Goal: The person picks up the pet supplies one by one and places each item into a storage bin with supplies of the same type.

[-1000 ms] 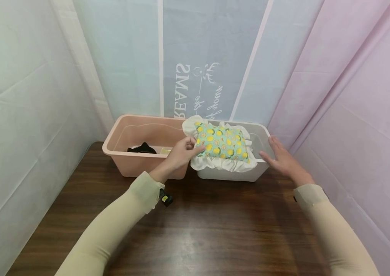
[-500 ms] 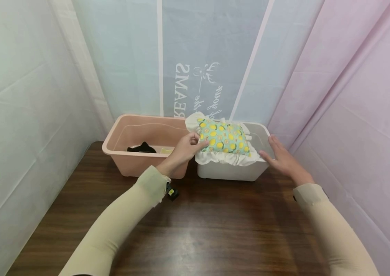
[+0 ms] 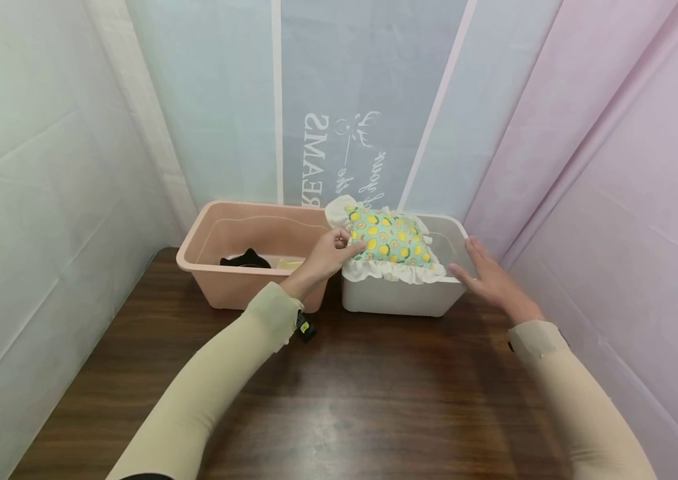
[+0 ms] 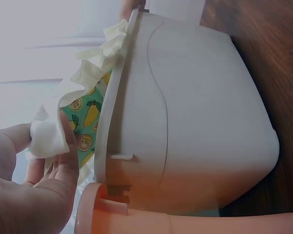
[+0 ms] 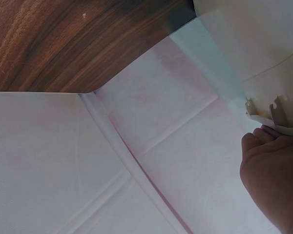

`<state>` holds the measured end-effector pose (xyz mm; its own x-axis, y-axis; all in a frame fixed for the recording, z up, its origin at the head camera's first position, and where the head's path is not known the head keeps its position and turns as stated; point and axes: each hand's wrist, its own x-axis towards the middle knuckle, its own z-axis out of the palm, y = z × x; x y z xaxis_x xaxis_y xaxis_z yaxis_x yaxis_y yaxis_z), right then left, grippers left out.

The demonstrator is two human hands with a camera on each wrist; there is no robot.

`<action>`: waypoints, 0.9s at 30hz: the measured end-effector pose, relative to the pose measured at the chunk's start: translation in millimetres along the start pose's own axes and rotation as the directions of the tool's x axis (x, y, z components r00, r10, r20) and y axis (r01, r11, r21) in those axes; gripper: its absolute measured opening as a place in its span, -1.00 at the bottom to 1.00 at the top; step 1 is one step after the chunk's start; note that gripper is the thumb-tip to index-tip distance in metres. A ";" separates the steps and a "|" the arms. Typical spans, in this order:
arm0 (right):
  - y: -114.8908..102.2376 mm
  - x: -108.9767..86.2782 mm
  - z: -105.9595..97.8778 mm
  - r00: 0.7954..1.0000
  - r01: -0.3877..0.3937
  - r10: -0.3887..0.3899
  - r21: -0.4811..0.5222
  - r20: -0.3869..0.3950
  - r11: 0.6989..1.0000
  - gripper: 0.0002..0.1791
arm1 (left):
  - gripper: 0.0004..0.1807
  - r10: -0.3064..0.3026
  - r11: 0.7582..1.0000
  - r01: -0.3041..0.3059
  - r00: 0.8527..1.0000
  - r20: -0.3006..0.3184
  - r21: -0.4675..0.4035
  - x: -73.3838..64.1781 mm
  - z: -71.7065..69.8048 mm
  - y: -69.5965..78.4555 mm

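Note:
A small cushion (image 3: pixel 389 239) with a lemon print on mint green and a white ruffled edge lies over the top of the white bin (image 3: pixel 395 298). Its ruffle hangs over the front rim. At the cushion's left side, my left hand (image 3: pixel 328 255) pinches the ruffle; the left wrist view shows the white frill (image 4: pixel 50 136) between thumb and fingers (image 4: pixel 68 158). My right hand (image 3: pixel 491 277) rests on the right end of the white bin's rim, fingers extended and thumb spread toward the front rim. The cushion hides much of the bin's inside.
A pink bin (image 3: pixel 255 288) stands left of the white one, with a black pointed-edged item (image 3: pixel 247 259) and a pale yellow item (image 3: pixel 289 264) inside. Both bins are on a dark wooden table (image 3: pixel 339 393). Fabric curtains (image 3: pixel 369 80) hang close behind and at both sides.
My left hand has shifted a little to the right, carrying the cushion slightly right and back over the white bin. The right hand has stayed at the rim.

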<state>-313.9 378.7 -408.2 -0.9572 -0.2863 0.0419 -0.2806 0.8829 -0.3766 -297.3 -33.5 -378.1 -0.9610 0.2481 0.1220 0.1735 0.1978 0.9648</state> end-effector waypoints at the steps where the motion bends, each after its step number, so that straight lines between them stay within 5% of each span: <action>1: 0.2 0.0 -0.1 1.000 -0.003 0.003 -0.002 0.000 1.000 0.06 | -0.66 -0.004 1.000 0.004 1.000 0.003 0.001 1.4 0.6 -0.4; 14: -0.5 -1.1 2.4 1.000 0.018 -0.018 0.000 -0.021 1.000 0.05 | -0.71 -0.027 0.998 0.032 0.995 0.092 -0.046 12.6 6.8 2.0; 27: 2.3 -3.3 6.1 0.999 0.022 -0.022 0.012 -0.038 1.000 0.05 | -0.78 -0.019 0.998 0.013 0.995 0.097 0.058 27.5 23.3 -0.5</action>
<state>-311.0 379.4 -414.8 -0.9529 -0.2911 0.0855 -0.3010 0.8716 -0.3869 -318.8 -4.6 -380.7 -0.9387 0.3351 0.0805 0.1730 0.2560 0.9511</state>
